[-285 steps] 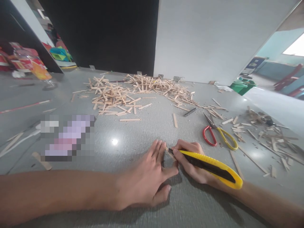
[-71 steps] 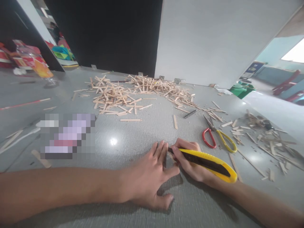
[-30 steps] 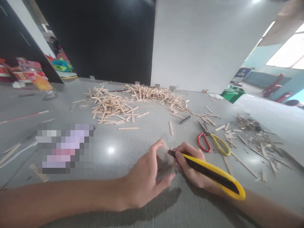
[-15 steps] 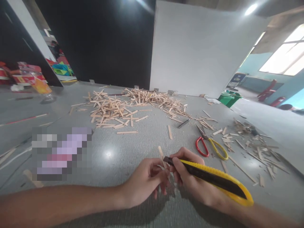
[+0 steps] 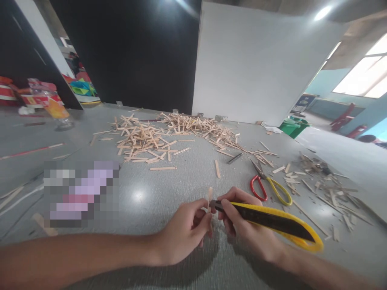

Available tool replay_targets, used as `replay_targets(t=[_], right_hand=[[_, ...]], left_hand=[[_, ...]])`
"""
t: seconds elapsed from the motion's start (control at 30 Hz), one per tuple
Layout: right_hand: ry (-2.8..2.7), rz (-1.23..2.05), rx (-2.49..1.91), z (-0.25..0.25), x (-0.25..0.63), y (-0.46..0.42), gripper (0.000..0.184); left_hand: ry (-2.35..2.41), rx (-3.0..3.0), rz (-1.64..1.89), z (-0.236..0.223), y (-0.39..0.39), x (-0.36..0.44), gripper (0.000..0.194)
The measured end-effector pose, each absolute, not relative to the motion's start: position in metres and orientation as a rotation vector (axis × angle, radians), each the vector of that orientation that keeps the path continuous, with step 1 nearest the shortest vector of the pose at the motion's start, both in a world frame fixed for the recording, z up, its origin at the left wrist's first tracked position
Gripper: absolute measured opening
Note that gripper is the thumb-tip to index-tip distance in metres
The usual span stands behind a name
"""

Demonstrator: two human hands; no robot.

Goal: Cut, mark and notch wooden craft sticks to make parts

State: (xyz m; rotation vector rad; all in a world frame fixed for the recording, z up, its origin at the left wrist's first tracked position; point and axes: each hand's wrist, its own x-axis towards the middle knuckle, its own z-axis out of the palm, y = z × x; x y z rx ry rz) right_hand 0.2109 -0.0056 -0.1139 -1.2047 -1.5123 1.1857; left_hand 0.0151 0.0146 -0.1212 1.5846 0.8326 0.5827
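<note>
Between the thumb and fingers of my left hand point(image 5: 189, 231) a thin wooden craft stick point(image 5: 209, 194) is pinched, its upper end pointing away from me. My right hand point(image 5: 242, 223) is wrapped round a yellow and black utility knife point(image 5: 275, 221). The knife's dark front end meets the stick just above my left fingertips; I cannot make out the blade there. Right of my hands lie scissors point(image 5: 262, 177) with one red and one yellow handle, blades slightly apart.
Heaps of craft sticks point(image 5: 139, 139) lie before a black and white partition point(image 5: 244, 64). A pen-like metal tool point(image 5: 235, 158) rests near a single stick point(image 5: 217, 169). Wood scraps point(image 5: 332, 193) are scattered at the right. At the left stand a bottle point(image 5: 57, 108) and a blurred-out purple item point(image 5: 87, 189).
The craft stick has turned from leaning left to nearly upright in my left fingers. The knife's rear end has tipped slightly upward. The whole view has shifted a little.
</note>
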Motion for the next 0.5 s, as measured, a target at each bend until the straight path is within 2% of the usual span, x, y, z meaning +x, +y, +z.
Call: replay_targets(t=[0.17,0.33,0.5], right_hand=[[-1.347,1.168,-1.182,-0.103,0.211,0.003,0.041],[-1.483,1.095,-1.254,-0.095,0.226,0.023,0.027],[-1.511,1.286,-1.149,-0.097,0.239,0.045,0.041]], left_hand=[[0.919,1.743,0.576,-0.123,0.018,0.011,0.016],[0.985,1.782,0.584,-0.121,0.02,0.013,0.029],[1.055,1.833,0.682,-0.083,0.036,0.006,0.035]])
